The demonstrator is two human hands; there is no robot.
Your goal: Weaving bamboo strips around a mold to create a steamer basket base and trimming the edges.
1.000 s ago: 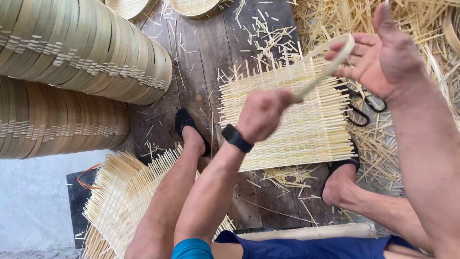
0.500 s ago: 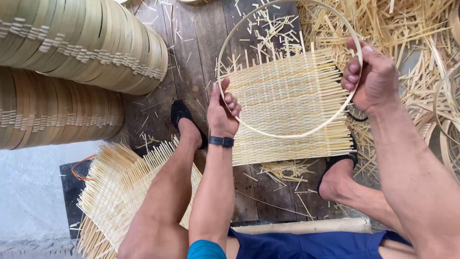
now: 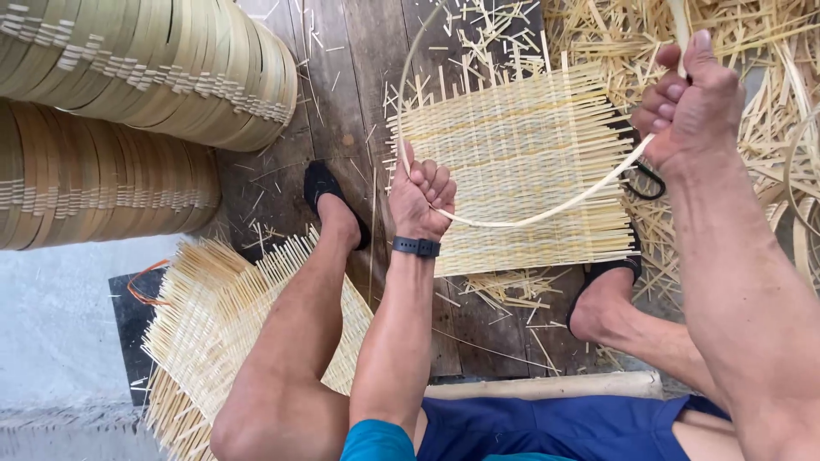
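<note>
Dark plank floor littered with bamboo offcuts.

Woven mat on the plank floor, stacked hoops to its left

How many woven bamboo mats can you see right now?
2. One woven mat lies flat on the floorboards under the hoop held by both hands. A second mat lies lower left beside the leg; more may be stacked beneath it.

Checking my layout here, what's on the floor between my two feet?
In the head view, the square woven bamboo mat lies on the plank floor between the left foot and right foot.
</note>
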